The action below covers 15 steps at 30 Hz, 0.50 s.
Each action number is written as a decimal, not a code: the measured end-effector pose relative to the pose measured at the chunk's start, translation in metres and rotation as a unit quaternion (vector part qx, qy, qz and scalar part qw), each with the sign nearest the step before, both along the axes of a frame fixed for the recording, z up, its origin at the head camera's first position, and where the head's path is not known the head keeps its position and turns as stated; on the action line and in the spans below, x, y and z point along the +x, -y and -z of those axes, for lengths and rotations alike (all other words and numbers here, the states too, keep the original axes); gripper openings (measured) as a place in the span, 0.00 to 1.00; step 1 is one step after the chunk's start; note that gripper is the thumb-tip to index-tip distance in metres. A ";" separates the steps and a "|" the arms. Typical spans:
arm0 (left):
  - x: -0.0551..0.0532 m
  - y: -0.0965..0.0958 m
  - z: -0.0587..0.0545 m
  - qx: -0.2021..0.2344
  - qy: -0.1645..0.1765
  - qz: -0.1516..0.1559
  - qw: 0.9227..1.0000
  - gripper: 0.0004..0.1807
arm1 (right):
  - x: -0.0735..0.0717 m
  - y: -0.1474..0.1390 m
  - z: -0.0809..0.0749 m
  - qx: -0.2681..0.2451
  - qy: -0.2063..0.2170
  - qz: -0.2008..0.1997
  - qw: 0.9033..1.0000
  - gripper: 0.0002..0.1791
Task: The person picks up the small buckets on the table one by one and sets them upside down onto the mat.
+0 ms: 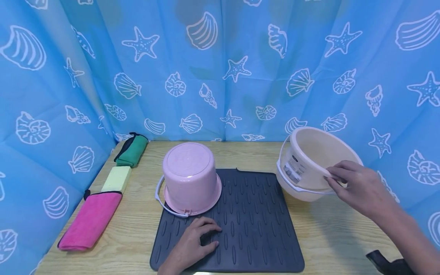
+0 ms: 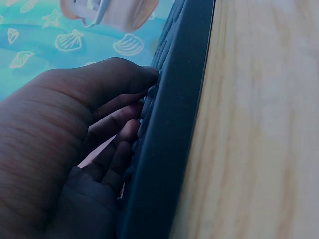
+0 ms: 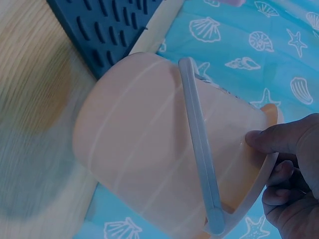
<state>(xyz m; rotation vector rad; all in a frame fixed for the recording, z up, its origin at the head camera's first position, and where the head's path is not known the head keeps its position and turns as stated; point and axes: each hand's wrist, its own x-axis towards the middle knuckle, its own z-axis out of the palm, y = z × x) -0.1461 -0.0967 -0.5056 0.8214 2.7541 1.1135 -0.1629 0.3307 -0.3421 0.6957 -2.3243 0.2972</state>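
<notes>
My right hand (image 1: 361, 187) pinches the rim of a cream bucket (image 1: 313, 160) with a printed label and a pale handle. The bucket tilts with its mouth toward the right hand, at the mat's right back corner; it looks raised, with a shadow on the table. In the right wrist view the thumb (image 3: 271, 141) presses the outer wall below the rim. My left hand (image 1: 192, 244) rests on the dark ribbed mat (image 1: 254, 229), fingers loosely bent and holding nothing. Just beyond it, a pink bucket (image 1: 190, 179) stands upside down on the mat's left back part, its handle hanging left.
Along the table's left side lie a folded pink cloth (image 1: 91, 219), a pale yellow sponge (image 1: 117, 178) and a rolled green cloth (image 1: 132, 151). A blue shell-print curtain (image 1: 227, 95) closes off the back and sides. A black object (image 1: 388, 263) pokes in at the lower right.
</notes>
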 end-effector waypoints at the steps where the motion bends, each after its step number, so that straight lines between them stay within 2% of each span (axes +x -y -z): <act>1: 0.000 0.000 0.000 0.000 0.002 0.000 1.000 0.16 | 0.000 0.001 0.000 0.000 0.003 -0.001 1.000 0.38; 5: 0.000 0.000 -0.001 -0.001 0.008 -0.001 1.000 0.15 | -0.001 0.007 -0.001 0.005 0.007 -0.002 1.000 0.11; 6: 0.000 0.000 -0.002 -0.001 0.009 0.000 1.000 0.15 | -0.001 0.008 -0.001 0.007 0.008 -0.003 1.000 0.07; 15: 0.001 0.000 -0.002 -0.006 0.001 0.001 1.000 0.15 | -0.004 0.018 0.000 0.006 0.008 -0.014 1.000 0.07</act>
